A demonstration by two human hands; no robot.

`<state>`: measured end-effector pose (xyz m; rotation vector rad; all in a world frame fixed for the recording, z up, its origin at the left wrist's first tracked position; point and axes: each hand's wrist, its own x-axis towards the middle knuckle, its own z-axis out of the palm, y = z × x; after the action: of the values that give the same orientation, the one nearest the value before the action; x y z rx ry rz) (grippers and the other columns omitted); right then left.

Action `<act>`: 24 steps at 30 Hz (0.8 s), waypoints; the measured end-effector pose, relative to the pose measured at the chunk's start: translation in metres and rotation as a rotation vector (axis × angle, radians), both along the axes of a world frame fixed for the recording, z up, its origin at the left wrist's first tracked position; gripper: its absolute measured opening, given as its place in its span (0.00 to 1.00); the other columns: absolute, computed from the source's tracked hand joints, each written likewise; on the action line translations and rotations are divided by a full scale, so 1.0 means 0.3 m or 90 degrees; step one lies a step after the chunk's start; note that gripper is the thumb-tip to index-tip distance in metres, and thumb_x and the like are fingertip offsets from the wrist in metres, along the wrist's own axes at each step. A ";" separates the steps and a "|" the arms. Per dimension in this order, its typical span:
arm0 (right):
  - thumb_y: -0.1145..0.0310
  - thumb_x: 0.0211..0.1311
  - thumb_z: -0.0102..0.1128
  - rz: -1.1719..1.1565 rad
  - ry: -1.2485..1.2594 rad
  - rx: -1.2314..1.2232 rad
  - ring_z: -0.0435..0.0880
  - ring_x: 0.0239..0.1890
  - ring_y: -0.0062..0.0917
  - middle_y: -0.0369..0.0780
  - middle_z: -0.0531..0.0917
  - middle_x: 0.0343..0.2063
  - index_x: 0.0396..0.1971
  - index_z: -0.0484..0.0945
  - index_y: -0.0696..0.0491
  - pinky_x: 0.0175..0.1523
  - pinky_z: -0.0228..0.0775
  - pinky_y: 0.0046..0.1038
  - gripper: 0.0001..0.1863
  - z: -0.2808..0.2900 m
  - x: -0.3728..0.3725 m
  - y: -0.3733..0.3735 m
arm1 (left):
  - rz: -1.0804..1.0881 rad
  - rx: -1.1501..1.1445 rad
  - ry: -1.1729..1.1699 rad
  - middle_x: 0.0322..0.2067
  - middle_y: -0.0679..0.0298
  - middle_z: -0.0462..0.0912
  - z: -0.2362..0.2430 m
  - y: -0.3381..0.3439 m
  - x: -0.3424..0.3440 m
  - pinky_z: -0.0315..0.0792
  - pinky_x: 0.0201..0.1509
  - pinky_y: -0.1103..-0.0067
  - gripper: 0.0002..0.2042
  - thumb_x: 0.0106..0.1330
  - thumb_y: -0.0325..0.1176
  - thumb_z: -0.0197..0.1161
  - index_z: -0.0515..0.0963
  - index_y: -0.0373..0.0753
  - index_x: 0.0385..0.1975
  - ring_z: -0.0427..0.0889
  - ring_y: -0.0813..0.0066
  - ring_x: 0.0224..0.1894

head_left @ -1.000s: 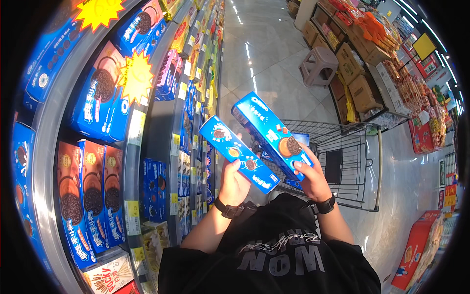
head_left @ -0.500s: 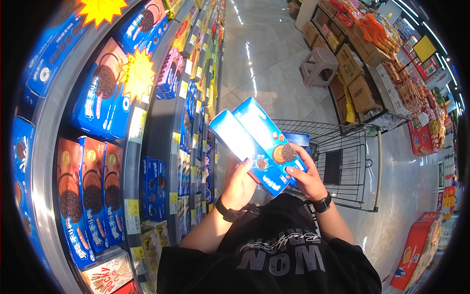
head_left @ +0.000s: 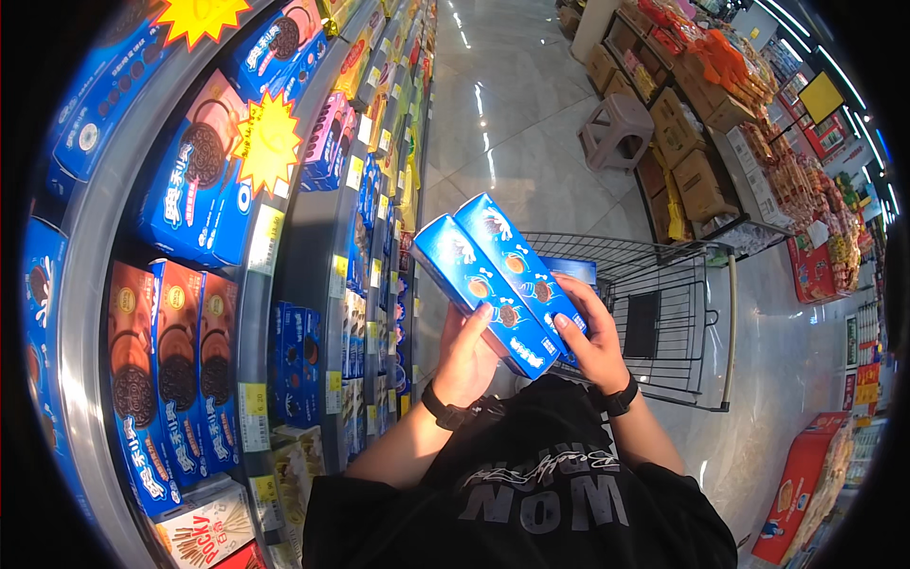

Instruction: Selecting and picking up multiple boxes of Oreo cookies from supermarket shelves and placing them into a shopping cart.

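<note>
Two long blue cookie boxes are held side by side in front of my chest, tilted with their far ends toward the left. My left hand point(head_left: 464, 365) is closed around the near end of the left cookie box point(head_left: 464, 266), thumb on its upper face. On the right cookie box point(head_left: 512, 261), my right hand point(head_left: 595, 346) grips the near right edge with the thumb on top. The faces turned up show pictures of round dark cookies. The fingers beneath the boxes are mostly hidden.
Shelves on the left hold several blue cookie boxes point(head_left: 180, 379) behind price tags. A wire shopping cart point(head_left: 701, 332) stands just beyond my right hand, with a blue box point(head_left: 573, 269) in it. Farther off are a plastic stool point(head_left: 616, 133) and cardboard boxes point(head_left: 678, 128).
Both boxes have been tilted, so the bright glare is gone and their printed faces show. The right box has turned to a narrower face, and my right thumb has shifted slightly upward.
</note>
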<state>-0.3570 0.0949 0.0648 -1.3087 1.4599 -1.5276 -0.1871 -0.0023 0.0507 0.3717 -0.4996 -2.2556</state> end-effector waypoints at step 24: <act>0.71 0.63 0.66 -0.071 -0.389 0.109 0.81 0.55 0.24 0.42 0.80 0.55 0.65 0.69 0.60 0.61 0.73 0.28 0.31 0.005 -0.068 0.033 | -0.050 -0.057 -0.033 0.70 0.51 0.64 0.005 0.008 -0.014 0.65 0.71 0.54 0.28 0.76 0.36 0.53 0.55 0.39 0.72 0.65 0.54 0.71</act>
<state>-0.3776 0.1049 0.0662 -0.5858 1.2352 -1.6391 -0.1912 0.0001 0.0521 0.3709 -0.6495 -2.2954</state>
